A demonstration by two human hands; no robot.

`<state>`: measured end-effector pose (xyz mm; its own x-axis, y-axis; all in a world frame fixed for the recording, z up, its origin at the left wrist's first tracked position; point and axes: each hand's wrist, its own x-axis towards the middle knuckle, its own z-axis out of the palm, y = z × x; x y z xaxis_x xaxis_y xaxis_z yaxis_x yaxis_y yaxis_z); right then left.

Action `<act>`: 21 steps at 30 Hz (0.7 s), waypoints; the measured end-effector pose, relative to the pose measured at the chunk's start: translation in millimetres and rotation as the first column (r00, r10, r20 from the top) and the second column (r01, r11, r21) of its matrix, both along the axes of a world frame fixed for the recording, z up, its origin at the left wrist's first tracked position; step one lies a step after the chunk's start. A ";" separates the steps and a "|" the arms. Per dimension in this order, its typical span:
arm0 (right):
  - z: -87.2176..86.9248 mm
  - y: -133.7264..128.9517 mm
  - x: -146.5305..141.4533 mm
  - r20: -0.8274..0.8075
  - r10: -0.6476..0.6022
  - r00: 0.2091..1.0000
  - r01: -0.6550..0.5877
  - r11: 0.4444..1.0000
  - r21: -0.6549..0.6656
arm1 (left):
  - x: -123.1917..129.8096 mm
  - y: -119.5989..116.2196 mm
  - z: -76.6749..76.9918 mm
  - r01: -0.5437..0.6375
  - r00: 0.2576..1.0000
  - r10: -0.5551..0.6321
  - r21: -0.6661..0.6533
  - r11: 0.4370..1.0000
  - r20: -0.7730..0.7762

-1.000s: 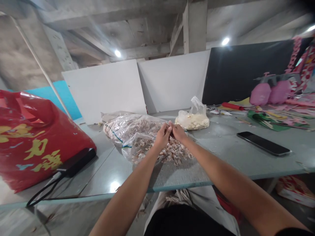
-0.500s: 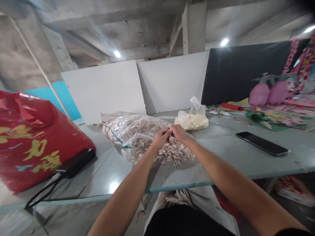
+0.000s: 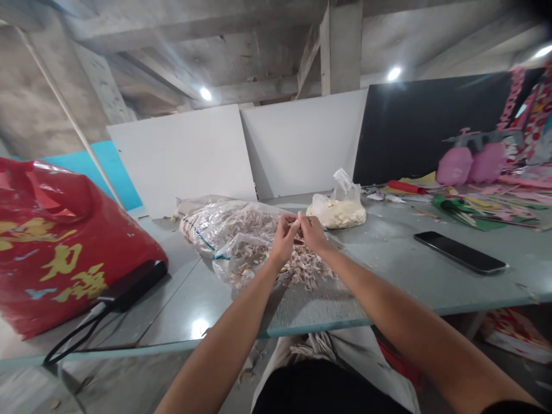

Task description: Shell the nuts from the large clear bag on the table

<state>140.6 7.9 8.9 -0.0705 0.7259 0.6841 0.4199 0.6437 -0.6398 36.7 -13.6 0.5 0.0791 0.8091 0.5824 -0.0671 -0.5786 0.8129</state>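
Note:
My left hand [image 3: 284, 237] and my right hand [image 3: 312, 231] meet at the fingertips above a pile of pale brown shell-like flakes [image 3: 305, 267]. Both are closed in a pinch, and whatever lies between the fingers is too small to make out. Left of the hands, a clear plastic bag [image 3: 245, 247] lies open with more flakes in its mouth. Just behind my right hand sits a knotted clear bag of cream-coloured pieces [image 3: 337, 213].
A red bag [image 3: 73, 241] stands at the left, with a black power bank [image 3: 137, 286] and cable before it. A phone [image 3: 459, 252] lies at the right. Farther back are pink spray bottles [image 3: 455, 165] and coloured scraps. White boards [image 3: 185, 155] stand behind the table [image 3: 388, 287].
My left hand has turned more upright and shifted slightly right and up. My right hand has tilted upward a little, its fingertips still against those of the left.

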 end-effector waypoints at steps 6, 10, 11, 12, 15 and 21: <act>4.5 -10.3 -8.4 -0.235 0.099 0.967 -0.130 0.984 -0.122 | 6.2 -1.0 -2.2 0.091 0.996 -0.088 -0.187 0.978 0.021; 4.2 -10.6 -8.9 -0.265 0.085 0.960 -0.130 0.979 -0.156 | 7.1 0.1 -1.0 0.095 0.995 -0.085 -0.222 0.970 0.052; 3.4 -10.5 -9.6 -0.289 0.096 0.953 -0.152 0.972 -0.178 | 6.4 0.6 -0.7 0.096 0.995 -0.085 -0.212 0.972 0.061; 2.5 -10.4 -10.6 -0.323 0.110 0.940 -0.182 0.962 -0.202 | 5.5 1.2 -0.6 0.095 0.994 -0.083 -0.199 0.975 0.070; 1.6 -10.1 -14.2 -0.463 0.150 0.874 -0.303 0.912 -0.277 | 2.6 3.8 -2.2 0.068 0.994 -0.052 -0.165 0.984 0.100; 13.1 -7.4 -11.9 -0.669 0.166 0.724 -0.432 0.866 -0.252 | 8.4 3.6 -6.3 0.214 0.963 -0.177 -0.176 0.961 0.205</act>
